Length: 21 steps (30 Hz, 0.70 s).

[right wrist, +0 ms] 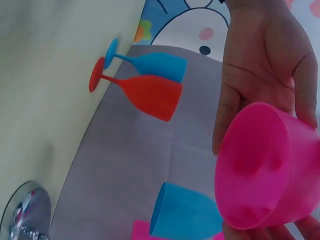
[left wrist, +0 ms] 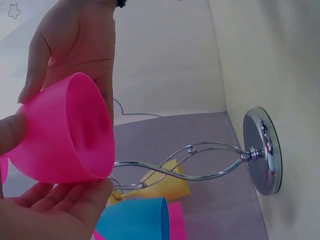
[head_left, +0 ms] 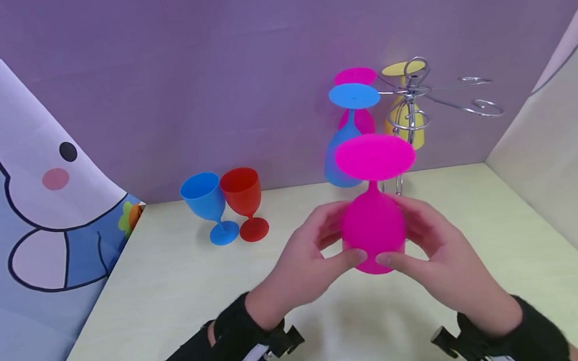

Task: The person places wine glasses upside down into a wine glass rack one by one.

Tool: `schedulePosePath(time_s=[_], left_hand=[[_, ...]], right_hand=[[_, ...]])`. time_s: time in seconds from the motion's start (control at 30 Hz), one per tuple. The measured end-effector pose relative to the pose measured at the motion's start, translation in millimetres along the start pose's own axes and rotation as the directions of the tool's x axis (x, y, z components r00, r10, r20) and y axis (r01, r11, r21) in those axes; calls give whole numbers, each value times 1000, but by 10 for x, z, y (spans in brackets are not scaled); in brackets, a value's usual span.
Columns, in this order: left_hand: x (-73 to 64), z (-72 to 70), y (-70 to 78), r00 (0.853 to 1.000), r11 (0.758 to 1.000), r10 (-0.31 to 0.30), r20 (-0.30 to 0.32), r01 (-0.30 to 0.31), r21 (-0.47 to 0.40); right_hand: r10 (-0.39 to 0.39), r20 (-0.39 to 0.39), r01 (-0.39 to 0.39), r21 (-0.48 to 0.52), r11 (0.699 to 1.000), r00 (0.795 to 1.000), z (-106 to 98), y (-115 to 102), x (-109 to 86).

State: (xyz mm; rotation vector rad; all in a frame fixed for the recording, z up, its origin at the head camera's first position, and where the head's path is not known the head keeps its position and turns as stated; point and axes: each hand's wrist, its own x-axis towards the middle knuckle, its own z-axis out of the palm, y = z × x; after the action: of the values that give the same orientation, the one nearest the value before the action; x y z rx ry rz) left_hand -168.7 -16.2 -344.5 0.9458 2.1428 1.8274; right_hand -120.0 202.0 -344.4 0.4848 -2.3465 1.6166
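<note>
Purple cloth [head_left: 216,97] hangs behind a pale table [head_left: 167,296], and a rabbit print [head_left: 62,154] covers the left side. Near it, toward the back of the table, a blue cup [head_left: 205,198] and a red cup [head_left: 243,194] stand upright on their feet, side by side.

Next comes the left hand [head_left: 303,267], thumb in front and fingers around the side of a pink cup [head_left: 374,228]. That cup is upside down, foot on top and mouth facing the table, lifted well apart from it. Beyond it hang a second blue cup [head_left: 343,145] and a second pink cup [head_left: 355,76], both inverted. A yellow cup [head_left: 418,138] hangs behind the stem of the metal rack [head_left: 414,91], whose curled arms spread to the right. The right hand [head_left: 442,254] mirrors the left, so the grip is clamped on the pink cup's bowl from both sides, thumb tips close but apart.

To handle it well, I would hold the bowl with light, even pressure, as a hard squeeze might bend the wall. Keeping the foot level and the fingers low on the bowl should leave the stem free, and a slow approach should avoid knocking the hanging cups.
</note>
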Motion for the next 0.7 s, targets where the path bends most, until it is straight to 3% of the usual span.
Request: schedulePosePath(time_s=[0.17,0.37,0.5,0.7], left_hand=[[229,90,47,999,1000,17,34,-18,26],[464,222,119,998,998,-49,24,48,37],[560,307,108,997,998,-63,45,62,13],[631,350,63,996,997,-68,52,66,37]], right_hand=[[19,-81,-19,9,1000,997,-130,42,22],[50,-154,-28,138,990,987,-252,77,49],[88,-180,-57,172,983,980,-311,95,62],[138,-179,-124,88,988,974,-361,143,81]])
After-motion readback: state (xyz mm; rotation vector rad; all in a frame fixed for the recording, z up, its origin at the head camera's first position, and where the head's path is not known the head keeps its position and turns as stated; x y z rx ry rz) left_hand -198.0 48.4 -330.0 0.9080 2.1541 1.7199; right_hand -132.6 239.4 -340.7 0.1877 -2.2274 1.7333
